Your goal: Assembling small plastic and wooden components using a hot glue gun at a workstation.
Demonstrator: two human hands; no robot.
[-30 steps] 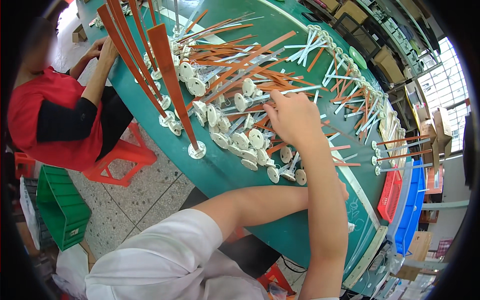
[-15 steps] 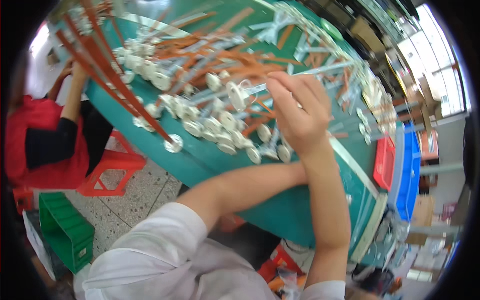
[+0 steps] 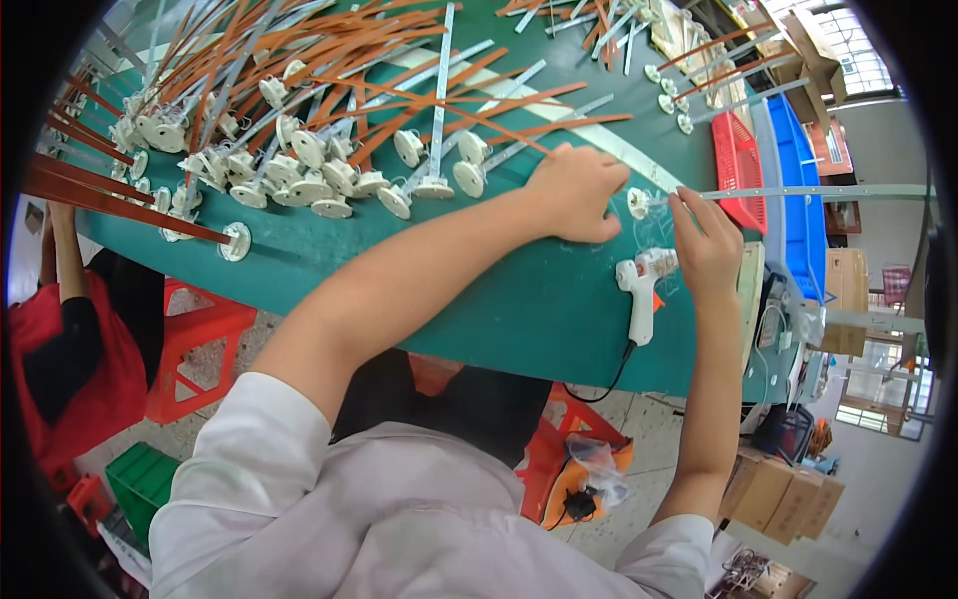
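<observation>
My right hand [image 3: 709,245] pinches a pale metallic strip [image 3: 798,191] near its end with a small white round base [image 3: 639,204]. From there the strip runs out to the right, past the table edge. Close by on the left, my left hand [image 3: 579,190] hovers over the green table [image 3: 469,299], thumb apart from its bent fingers and nothing visible between them. A white glue gun [image 3: 641,299] with an orange trigger rests below the base, its black cord hanging over the front edge. Clear stringy strands surround it.
Orange and grey strips with white round bases [image 3: 309,150] crowd the table's left and back. A lone disc [image 3: 235,242] carries standing strips near the front edge. Red [image 3: 736,165] and blue trays [image 3: 793,200] sit at the right. Someone in red [image 3: 75,369] sits at the left.
The right hand has come down and to the right with the strip and base, from before the pile. My left hand, previously hidden behind the right arm, now shows. The view has shifted.
</observation>
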